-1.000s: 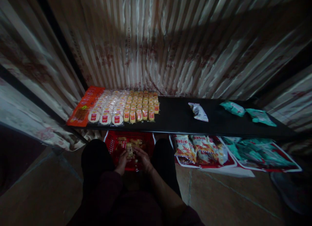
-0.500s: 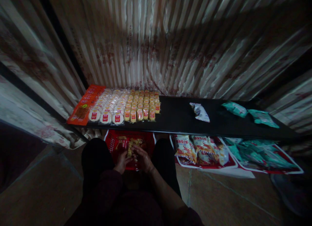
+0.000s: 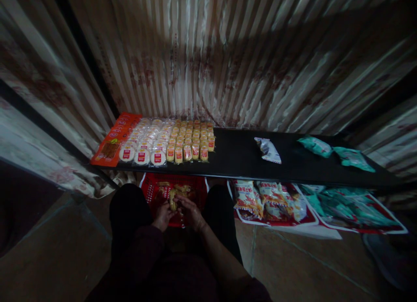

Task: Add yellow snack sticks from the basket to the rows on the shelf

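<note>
Over a red basket (image 3: 151, 191) between my knees, both hands meet around a yellow wrapped snack (image 3: 172, 200). My left hand (image 3: 163, 216) grips it from the left, fingers curled. Against its right side lies my right hand (image 3: 190, 211), fingers bent and pressed to the wrapper; its fingertips are partly hidden. More yellow packets (image 3: 183, 189) lie in the basket just beyond. On the black shelf (image 3: 233, 156) above, several rows of small yellow wrapped cakes (image 3: 187, 152) stand beside rows of round white wrapped crackers (image 3: 141, 155).
An orange packet (image 3: 112, 141) lies at the shelf's left end. A white-and-blue bag (image 3: 269, 151) and two green bags (image 3: 353, 159) lie farther right. Below are a basket of white-and-red bags (image 3: 247, 198) and one of green bags (image 3: 355, 206). A pleated curtain (image 3: 202, 54) hangs behind.
The yellow snack between my hands has turned and now shows more upright. My hands stay in nearly the same place over the basket. The shelf goods have not moved.
</note>
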